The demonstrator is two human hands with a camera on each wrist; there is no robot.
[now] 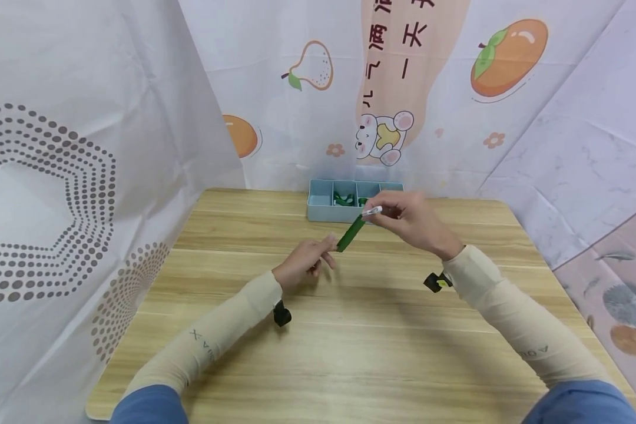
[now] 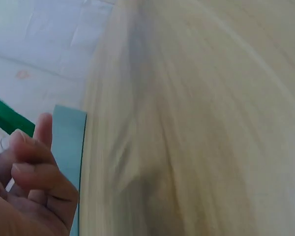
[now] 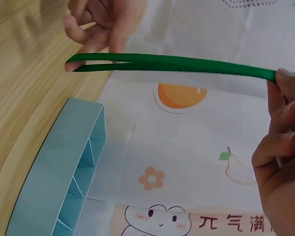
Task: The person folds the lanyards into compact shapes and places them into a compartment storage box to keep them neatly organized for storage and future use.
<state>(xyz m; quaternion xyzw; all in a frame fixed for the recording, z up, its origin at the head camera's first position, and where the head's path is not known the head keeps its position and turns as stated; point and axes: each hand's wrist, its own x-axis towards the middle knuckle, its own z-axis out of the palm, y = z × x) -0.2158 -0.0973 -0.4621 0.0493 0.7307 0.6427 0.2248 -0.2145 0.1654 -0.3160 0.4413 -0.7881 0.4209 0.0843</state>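
Note:
A green ribbon loop [image 3: 187, 65] is stretched between the two hands above the wooden table. My right hand [image 1: 410, 221] pinches its upper end between thumb and fingers, and also holds a small white clip-like piece [image 1: 372, 211]. At the lower end is my left hand [image 1: 307, 256], with one fingertip inside the fold of the loop, as the right wrist view shows. Its other fingers [image 2: 42, 177] are loosely bent in the left wrist view. Just behind the right hand stands a pale blue divided box [image 1: 320, 213], partly covered by that hand.
More green ribbon [image 1: 344, 199] lies in a compartment of the box, at the back of the wooden table [image 1: 318, 353]. Printed white cloth [image 1: 275, 118] hangs behind the table and down the left side. A small black device is strapped at each wrist.

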